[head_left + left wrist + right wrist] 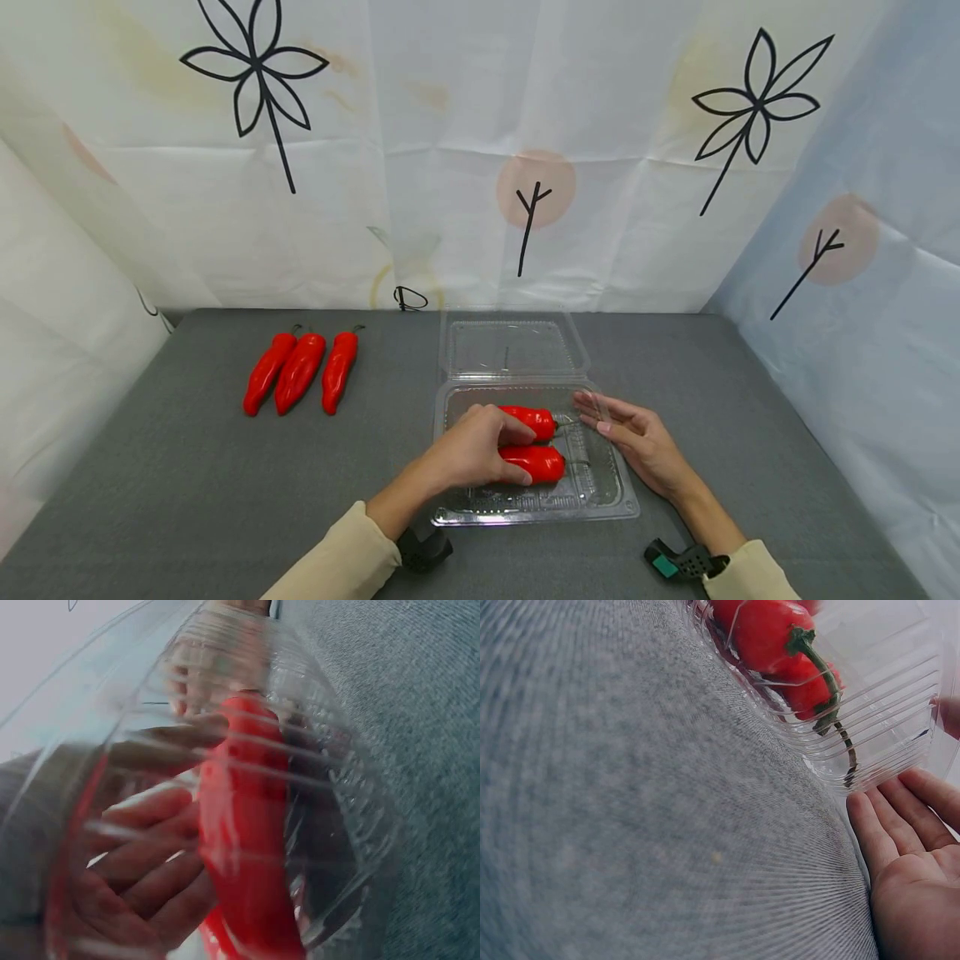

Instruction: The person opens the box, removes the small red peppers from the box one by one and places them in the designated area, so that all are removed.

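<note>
A clear plastic clamshell container [626, 496] lies on the table with its lid folded back. Two red chili peppers, a near one [543, 467] and a far one [534, 419], lie side by side in its base, stems to the right. My left hand [474, 446] reaches in from the left and holds the near pepper, thumb on its near side and fingers on its far side. The left wrist view shows this pepper [244, 817] through the plastic wall. My right hand [641, 437] is at the container's right side, fairly straight fingers [911, 817] touching the wall.
Three more red peppers [301, 372] lie on the grey table [187, 483] at the back left. The raised lid [517, 346] lies back behind the base. Printed cloth walls [450, 200] enclose the table at the back and sides.
</note>
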Action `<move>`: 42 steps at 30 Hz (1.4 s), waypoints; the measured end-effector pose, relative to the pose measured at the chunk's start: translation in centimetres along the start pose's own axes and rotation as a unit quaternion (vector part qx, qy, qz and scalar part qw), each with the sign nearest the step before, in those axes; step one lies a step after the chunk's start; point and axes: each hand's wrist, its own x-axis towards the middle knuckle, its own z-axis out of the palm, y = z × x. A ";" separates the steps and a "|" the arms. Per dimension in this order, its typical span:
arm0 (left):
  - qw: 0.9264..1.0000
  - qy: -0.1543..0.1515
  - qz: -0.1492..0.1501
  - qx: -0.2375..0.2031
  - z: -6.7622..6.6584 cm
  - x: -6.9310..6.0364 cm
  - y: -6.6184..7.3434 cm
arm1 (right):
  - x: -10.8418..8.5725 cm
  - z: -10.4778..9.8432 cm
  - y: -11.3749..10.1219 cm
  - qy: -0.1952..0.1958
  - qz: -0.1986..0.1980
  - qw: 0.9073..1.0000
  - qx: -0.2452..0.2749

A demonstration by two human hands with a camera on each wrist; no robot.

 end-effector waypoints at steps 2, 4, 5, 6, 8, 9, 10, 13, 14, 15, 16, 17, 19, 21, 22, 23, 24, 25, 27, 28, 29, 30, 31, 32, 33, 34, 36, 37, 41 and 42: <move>1.000 -0.005 0.001 0.006 0.2 0.0 0.0 | 0.0 0.1 0.0 0.001 0.001 1.000 0.002; 1.000 -0.011 0.004 0.015 0.5 0.1 0.1 | 0.0 0.2 -0.1 -0.001 -0.003 1.000 0.004; 1.000 -0.013 0.005 0.020 0.6 0.1 0.1 | 0.0 0.2 -0.1 -0.002 -0.005 1.000 0.006; 1.000 -0.015 0.006 0.023 0.7 0.1 0.1 | 0.1 0.3 -0.2 -0.004 -0.008 1.000 0.007; 0.999 -0.019 0.012 0.032 0.8 0.1 0.1 | 0.1 0.3 -0.2 -0.007 -0.015 1.000 0.009; 0.999 -0.021 0.012 0.036 0.8 0.1 0.1 | 0.1 0.3 -0.3 -0.008 -0.018 1.000 0.009; 0.999 -0.022 0.012 0.040 0.8 0.1 0.1 | 0.1 0.3 -0.3 -0.007 -0.018 1.000 0.011; 0.999 -0.025 0.013 0.047 0.9 0.1 0.1 | 0.1 0.3 -0.3 -0.008 -0.022 1.000 0.012; 0.998 -0.025 0.014 0.048 0.9 0.1 0.0 | 0.1 0.3 -0.3 -0.009 -0.022 1.000 0.013; 0.998 -0.026 0.014 0.048 1.0 0.1 0.0 | 0.1 0.3 -0.3 -0.009 -0.023 1.000 0.013; 0.998 -0.027 0.015 0.046 1.0 0.1 0.0 | 0.1 0.3 -0.3 -0.010 -0.023 1.000 0.014; 0.999 -0.027 0.016 0.043 1.0 0.1 0.0 | 0.1 0.3 -0.3 -0.011 -0.024 1.000 0.014; 0.999 -0.027 0.018 0.040 1.0 0.0 -0.1 | 0.1 0.3 -0.3 -0.011 -0.024 1.000 0.015; 0.999 -0.022 0.023 0.042 1.0 0.0 -0.1 | 0.1 0.3 -0.3 -0.012 -0.024 1.000 0.015; 0.999 -0.018 0.025 0.044 1.0 0.0 -0.1 | 0.1 0.3 -0.3 -0.012 -0.024 1.000 0.015; 0.998 -0.014 0.028 0.046 1.0 -0.1 -0.1 | 0.1 0.3 -0.3 -0.012 -0.023 1.000 0.015; 0.998 -0.008 0.030 0.049 1.0 -0.1 -0.1 | 0.1 0.3 -0.3 -0.012 -0.023 1.000 0.014; 0.998 -0.002 0.033 0.052 0.9 -0.1 -0.1 | 0.1 0.3 -0.3 -0.012 -0.023 1.000 0.014; 0.998 0.011 0.033 0.054 0.9 -0.2 0.0 | 0.1 0.3 -0.4 -0.013 -0.022 1.000 0.015; 0.998 0.018 0.034 0.053 0.8 -0.3 0.1 | 0.1 0.3 -0.4 -0.013 -0.022 1.000 0.015; 0.998 0.025 0.034 0.052 0.8 -0.4 0.1 | 0.1 0.3 -0.4 -0.013 -0.021 1.000 0.015; 0.998 0.032 0.036 0.050 0.7 -0.5 0.2 | 0.1 0.3 -0.4 -0.013 -0.021 1.000 0.014; 0.998 0.038 0.036 0.047 0.7 -0.5 0.2 | 0.1 0.3 -0.4 -0.012 -0.020 1.000 0.013; 0.997 0.044 0.037 0.041 0.6 -0.6 0.3 | 0.1 0.3 -0.4 -0.012 -0.019 1.000 0.011; 0.997 0.050 0.041 0.036 0.5 -0.7 0.3 | 0.1 0.4 -0.4 -0.011 -0.018 1.000 0.009; 0.997 0.056 0.043 0.030 0.4 -0.8 0.4 | 0.1 0.3 -0.4 -0.010 -0.017 1.000 0.007; 0.997 0.063 0.047 0.015 0.3 -0.9 0.5 | 0.1 0.3 -0.4 -0.008 -0.016 1.000 0.003; 0.997 0.066 0.045 0.006 0.1 -0.9 0.5 | 0.1 0.3 -0.4 -0.007 -0.016 1.000 0.002; 0.996 0.070 0.038 -0.029 -0.3 -1.1 0.5 | 0.0 0.3 -0.5 -0.006 -0.014 1.000 0.000; 0.996 0.070 0.037 -0.040 -0.4 -1.2 0.6 | 0.0 0.4 -0.5 -0.006 -0.015 1.000 -0.001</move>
